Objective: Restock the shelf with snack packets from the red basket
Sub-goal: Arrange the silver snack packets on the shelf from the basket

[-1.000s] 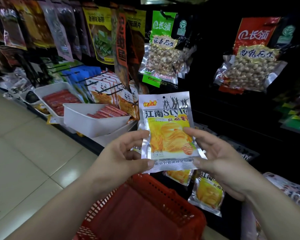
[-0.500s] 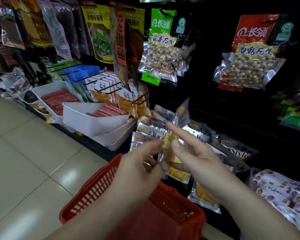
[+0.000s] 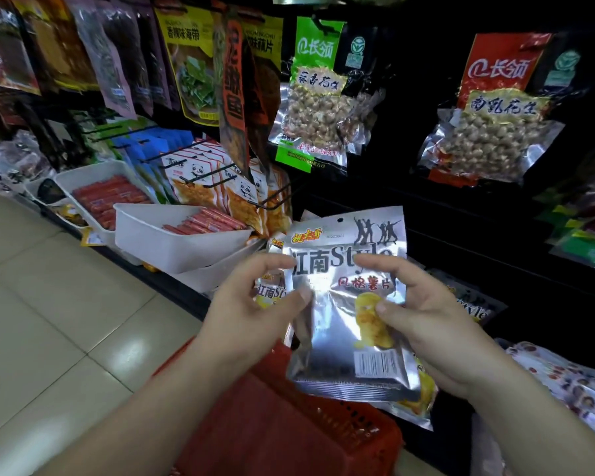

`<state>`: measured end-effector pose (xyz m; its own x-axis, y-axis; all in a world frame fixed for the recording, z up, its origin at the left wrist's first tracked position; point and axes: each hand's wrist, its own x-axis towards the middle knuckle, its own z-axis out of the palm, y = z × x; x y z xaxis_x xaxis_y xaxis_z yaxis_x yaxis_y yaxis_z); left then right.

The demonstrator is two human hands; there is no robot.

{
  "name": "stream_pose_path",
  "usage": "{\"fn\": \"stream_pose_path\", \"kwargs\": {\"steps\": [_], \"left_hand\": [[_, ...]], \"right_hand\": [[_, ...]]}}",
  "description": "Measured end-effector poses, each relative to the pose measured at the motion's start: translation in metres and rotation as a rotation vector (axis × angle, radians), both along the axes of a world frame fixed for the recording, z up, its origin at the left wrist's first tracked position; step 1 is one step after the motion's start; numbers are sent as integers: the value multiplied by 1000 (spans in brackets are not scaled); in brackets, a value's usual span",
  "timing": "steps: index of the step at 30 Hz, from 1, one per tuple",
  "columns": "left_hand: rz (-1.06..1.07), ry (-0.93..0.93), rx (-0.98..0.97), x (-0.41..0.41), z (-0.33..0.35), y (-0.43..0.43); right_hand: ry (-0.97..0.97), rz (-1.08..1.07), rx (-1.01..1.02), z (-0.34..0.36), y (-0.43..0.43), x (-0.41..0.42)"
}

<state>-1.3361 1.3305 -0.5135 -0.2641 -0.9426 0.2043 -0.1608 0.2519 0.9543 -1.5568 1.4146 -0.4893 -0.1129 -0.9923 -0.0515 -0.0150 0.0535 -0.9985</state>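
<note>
Facing a dark snack shelf (image 3: 461, 214) that fills the top and right of the view; pale tiled floor (image 3: 49, 321) runs along its front edge on the left. Red basket (image 3: 289, 424), plastic mesh, sits low at centre, just before the shelf's front edge, partly hidden by both forearms. Two white trays (image 3: 172, 249) stand at the front edge, left of centre, each holding red sausage sticks (image 3: 207, 223). On hooks at the shelf's back hang a green-topped peanut bag (image 3: 318, 97) and, well to its right, a red-topped peanut bag (image 3: 495, 108). Lower, behind the trays, a row of panda-print packets (image 3: 203, 176) hangs on hooks.

Task item: a silver potato-crisp packet (image 3: 344, 331) held upright in the air, printed face to the camera, above the basket's far side and in front of the shelf's lower front edge — not resting on anything.

Left hand (image 3: 248, 310) pinches the packet's left edge, thumb on the front, forefinger curled at the upper left corner. Right hand (image 3: 437, 324) grips the right edge — thumb pressed on the crisp picture, forefinger hooked over the lettering above.

More silver packets (image 3: 474, 307) of the same print lie flat on the shelf behind the hands.
</note>
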Motion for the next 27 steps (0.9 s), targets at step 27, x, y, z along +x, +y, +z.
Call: {"fn": "stream_pose_path", "kwargs": {"steps": [27], "left_hand": [[-321, -38, 201, 19, 6, 2]], "right_hand": [[43, -146, -29, -15, -4, -7]]}}
